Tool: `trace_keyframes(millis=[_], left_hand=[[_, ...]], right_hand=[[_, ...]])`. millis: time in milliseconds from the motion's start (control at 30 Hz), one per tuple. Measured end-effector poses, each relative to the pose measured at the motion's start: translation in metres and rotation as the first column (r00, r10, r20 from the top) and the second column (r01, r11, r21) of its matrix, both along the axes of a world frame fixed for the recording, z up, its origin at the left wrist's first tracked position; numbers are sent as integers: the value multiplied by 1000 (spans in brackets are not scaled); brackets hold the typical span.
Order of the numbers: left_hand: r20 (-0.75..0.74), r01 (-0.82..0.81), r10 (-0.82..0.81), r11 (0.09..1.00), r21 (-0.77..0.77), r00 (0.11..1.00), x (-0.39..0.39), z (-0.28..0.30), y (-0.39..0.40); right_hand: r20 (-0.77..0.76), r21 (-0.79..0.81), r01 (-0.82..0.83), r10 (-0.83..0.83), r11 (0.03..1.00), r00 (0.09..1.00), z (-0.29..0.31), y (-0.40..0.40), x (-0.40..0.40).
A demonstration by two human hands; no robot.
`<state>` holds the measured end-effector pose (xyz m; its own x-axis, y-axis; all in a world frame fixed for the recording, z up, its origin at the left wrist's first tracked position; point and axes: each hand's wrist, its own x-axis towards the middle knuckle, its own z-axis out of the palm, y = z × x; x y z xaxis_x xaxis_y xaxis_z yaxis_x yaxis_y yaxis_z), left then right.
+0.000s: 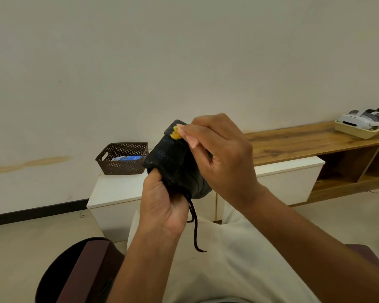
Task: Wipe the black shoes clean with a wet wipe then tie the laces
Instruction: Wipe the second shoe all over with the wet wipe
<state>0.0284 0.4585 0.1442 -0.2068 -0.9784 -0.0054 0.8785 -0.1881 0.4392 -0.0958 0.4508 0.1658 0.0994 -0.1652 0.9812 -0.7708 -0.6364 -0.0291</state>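
Observation:
I hold one black shoe (173,160) up in front of me, heel end toward the camera, with a yellow mark near its top. My left hand (162,204) grips it from below, thumb pressed on the heel. My right hand (223,158) presses a pale pink wipe (189,139) against the shoe's upper right side. A loose black lace (195,228) dangles from the shoe down toward my lap. No second shoe is in view.
A brown perforated basket (122,158) holding a blue packet stands on a low white cabinet (116,189) ahead. A wooden bench (311,138) runs right, with a cream tray (359,130) holding a white headset. A dark chair arm (83,270) is lower left.

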Motion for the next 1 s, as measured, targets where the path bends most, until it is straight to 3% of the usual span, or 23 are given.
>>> trace_keyframes(millis=[300, 467, 567, 767, 1000], left_hand=[[29, 0, 0, 1000, 7, 1000, -2, 3, -1], [-100, 89, -84, 995, 51, 991, 6, 6, -3], [-211, 150, -132, 986, 72, 968, 10, 6, -5], [-235, 251, -235, 967, 36, 943, 17, -1, -6], [-226, 233, -224, 972, 15, 948, 24, -8, -28]], right_hand=[[-62, 35, 78, -76, 996, 995, -22, 11, -25], [-54, 38, -24, 26, 999, 998, -10, 18, -4], [-112, 121, -76, 90, 990, 990, -17, 25, 9], [-238, 252, -56, 118, 966, 964, -39, 22, 8], [-202, 259, 22, 32, 966, 979, -59, 24, -20]])
